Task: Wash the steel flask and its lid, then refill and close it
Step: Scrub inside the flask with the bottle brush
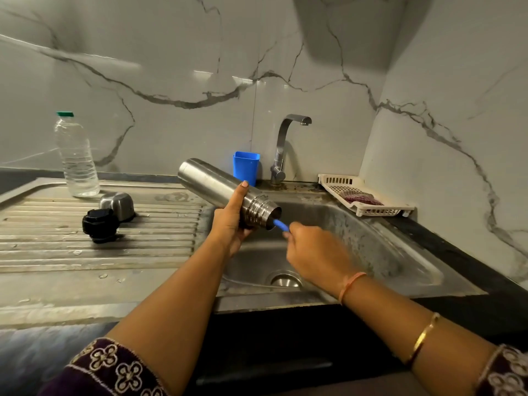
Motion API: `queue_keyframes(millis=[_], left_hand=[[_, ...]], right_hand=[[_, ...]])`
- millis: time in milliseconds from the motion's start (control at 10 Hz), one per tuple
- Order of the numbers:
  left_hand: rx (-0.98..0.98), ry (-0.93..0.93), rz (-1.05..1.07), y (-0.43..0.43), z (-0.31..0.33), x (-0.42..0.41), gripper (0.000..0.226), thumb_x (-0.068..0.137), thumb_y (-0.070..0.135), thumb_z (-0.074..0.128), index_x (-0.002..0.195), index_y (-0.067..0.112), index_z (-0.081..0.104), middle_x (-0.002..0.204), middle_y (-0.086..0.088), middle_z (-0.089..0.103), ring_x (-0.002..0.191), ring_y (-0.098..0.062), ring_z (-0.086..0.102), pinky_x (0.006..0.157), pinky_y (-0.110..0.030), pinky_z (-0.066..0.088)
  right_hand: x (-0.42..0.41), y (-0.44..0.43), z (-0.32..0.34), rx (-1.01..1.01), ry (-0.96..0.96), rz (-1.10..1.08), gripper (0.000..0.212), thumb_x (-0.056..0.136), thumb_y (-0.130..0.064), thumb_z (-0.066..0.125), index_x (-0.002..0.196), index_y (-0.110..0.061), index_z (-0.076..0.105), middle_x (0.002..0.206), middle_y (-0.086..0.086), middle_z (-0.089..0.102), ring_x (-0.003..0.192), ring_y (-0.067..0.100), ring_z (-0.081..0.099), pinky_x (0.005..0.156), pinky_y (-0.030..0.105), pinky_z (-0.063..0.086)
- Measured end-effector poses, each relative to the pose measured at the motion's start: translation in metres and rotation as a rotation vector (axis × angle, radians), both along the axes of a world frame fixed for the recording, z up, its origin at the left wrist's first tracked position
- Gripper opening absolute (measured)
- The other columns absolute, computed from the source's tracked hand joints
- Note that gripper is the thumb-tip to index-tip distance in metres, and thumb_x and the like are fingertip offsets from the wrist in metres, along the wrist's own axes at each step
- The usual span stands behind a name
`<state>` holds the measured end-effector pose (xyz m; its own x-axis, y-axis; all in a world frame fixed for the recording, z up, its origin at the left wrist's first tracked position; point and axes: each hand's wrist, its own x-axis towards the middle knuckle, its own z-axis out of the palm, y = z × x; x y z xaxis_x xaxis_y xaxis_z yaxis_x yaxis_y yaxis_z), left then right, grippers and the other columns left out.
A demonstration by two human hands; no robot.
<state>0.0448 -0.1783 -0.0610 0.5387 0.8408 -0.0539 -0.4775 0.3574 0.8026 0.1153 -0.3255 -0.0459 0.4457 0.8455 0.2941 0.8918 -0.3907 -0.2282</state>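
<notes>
Flask: steel flask (217,184) was held tilted over the sink (371,244), base toward 10 o'clock, open mouth toward 4 o'clock, lid off.
Left grip: left hand (231,224) was wrapped round the flask body just behind the threaded neck, thumb on top.
Right grip: right hand (314,252) pinched a blue handle (281,225) whose far end went into the flask mouth. Head was hidden, probably a bottle brush.
Lid parts: steel cap (118,205) and black stopper (100,225) lay on the draining surface (114,252) at 9 o'clock of the flask, close together, well apart from both hands.
Water: tap (285,144) at 12 o'clock of the sink showed no stream. Plastic bottle (75,158) of clear water stood on the surface at 10 o'clock.
Other: blue cup (246,167) at 9 o'clock of the tap, white rack (360,207) at 3 o'clock.
Done: flask was opened, and an inside scrub looked under way.
Left: judged early in the task. Flask rinse, washing of cap and stopper, refill and closing were not yet done.
</notes>
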Motion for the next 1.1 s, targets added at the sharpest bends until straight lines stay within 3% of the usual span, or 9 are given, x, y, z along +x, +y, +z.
queue_keyframes(millis=[100, 300, 400, 500, 600, 800, 900, 1000, 1100], left_hand=[[0.027, 0.013, 0.007, 0.001, 0.000, -0.002, 0.064, 0.074, 0.040, 0.073, 0.123, 0.006, 0.049, 0.110, -0.013, 0.067, 0.093, -0.023, 0.068, 0.072, -0.037, 0.058], [0.019, 0.017, 0.038, -0.004, 0.001, 0.002, 0.070, 0.071, 0.040, 0.077, 0.124, 0.007, 0.046, 0.111, -0.013, 0.066, 0.095, -0.024, 0.068, 0.077, -0.041, 0.058], [-0.007, -0.016, 0.013, -0.005, 0.002, 0.001, 0.064, 0.073, 0.038, 0.075, 0.122, 0.007, 0.049, 0.109, -0.012, 0.067, 0.094, -0.023, 0.068, 0.074, -0.037, 0.058], [0.018, 0.009, 0.014, -0.002, 0.001, -0.001, 0.078, 0.065, 0.043, 0.077, 0.126, 0.006, 0.047, 0.113, -0.014, 0.066, 0.096, -0.025, 0.068, 0.069, -0.037, 0.059], [0.022, -0.008, 0.011, -0.003, 0.003, -0.002, 0.066, 0.074, 0.041, 0.073, 0.125, 0.006, 0.049, 0.112, -0.014, 0.066, 0.097, -0.024, 0.068, 0.072, -0.038, 0.058], [0.029, 0.046, 0.037, -0.006, 0.000, 0.004, 0.066, 0.074, 0.038, 0.075, 0.125, 0.006, 0.046, 0.109, -0.012, 0.066, 0.095, -0.025, 0.068, 0.081, -0.045, 0.057], [0.051, 0.039, 0.035, -0.005, 0.003, 0.001, 0.077, 0.068, 0.042, 0.079, 0.127, 0.005, 0.045, 0.112, -0.014, 0.066, 0.094, -0.026, 0.069, 0.073, -0.042, 0.059], [0.084, 0.076, 0.020, -0.003, 0.003, -0.001, 0.066, 0.071, 0.044, 0.078, 0.118, 0.006, 0.052, 0.109, -0.014, 0.067, 0.096, -0.027, 0.068, 0.078, -0.043, 0.058], [0.048, 0.060, 0.008, -0.004, 0.002, 0.000, 0.052, 0.076, 0.040, 0.074, 0.113, 0.008, 0.055, 0.107, -0.013, 0.068, 0.096, -0.026, 0.068, 0.079, -0.042, 0.057]], right_hand=[[0.002, 0.003, 0.022, 0.022, 1.223, -0.038, 0.033, 0.100, -0.028, 0.040, 0.086, -0.006, 0.061, 0.050, -0.004, 0.034, 0.035, 0.007, 0.030, 0.034, 0.018, 0.022], [0.006, -0.010, 0.000, -0.011, -0.570, -0.117, 0.029, 0.094, -0.024, 0.031, 0.087, -0.012, 0.057, 0.068, 0.002, 0.048, 0.045, 0.020, 0.049, 0.040, 0.025, 0.027], [-0.005, -0.008, -0.005, -0.046, -0.641, -0.040, 0.029, 0.091, -0.013, 0.030, 0.090, -0.011, 0.059, 0.066, 0.004, 0.053, 0.043, 0.018, 0.043, 0.039, 0.025, 0.025], [-0.003, 0.001, 0.016, -0.044, 0.557, 0.031, 0.026, 0.101, -0.027, 0.036, 0.092, -0.012, 0.056, 0.061, -0.001, 0.046, 0.045, 0.013, 0.039, 0.043, 0.024, 0.031], [0.008, -0.002, 0.034, 0.002, 1.192, 0.000, 0.033, 0.101, -0.030, 0.039, 0.088, -0.009, 0.060, 0.051, -0.004, 0.034, 0.036, 0.006, 0.025, 0.035, 0.018, 0.021], [-0.016, -0.008, 0.011, -0.090, -0.521, -0.114, 0.026, 0.097, -0.020, 0.036, 0.117, -0.012, 0.052, 0.101, 0.006, 0.058, 0.087, 0.025, 0.059, 0.062, 0.032, 0.034], [-0.018, -0.003, 0.001, 0.005, -0.311, -0.058, 0.025, 0.099, -0.021, 0.034, 0.112, -0.011, 0.052, 0.097, 0.008, 0.061, 0.083, 0.028, 0.061, 0.060, 0.032, 0.036], [-0.012, 0.000, 0.013, 0.077, 0.802, -0.044, 0.034, 0.101, -0.031, 0.037, 0.086, -0.010, 0.059, 0.061, 0.003, 0.048, 0.047, 0.016, 0.044, 0.042, 0.024, 0.033], [-0.003, -0.006, 0.029, 0.061, 1.008, -0.037, 0.038, 0.100, -0.034, 0.040, 0.084, -0.009, 0.062, 0.051, -0.003, 0.038, 0.039, 0.008, 0.030, 0.038, 0.019, 0.023]])
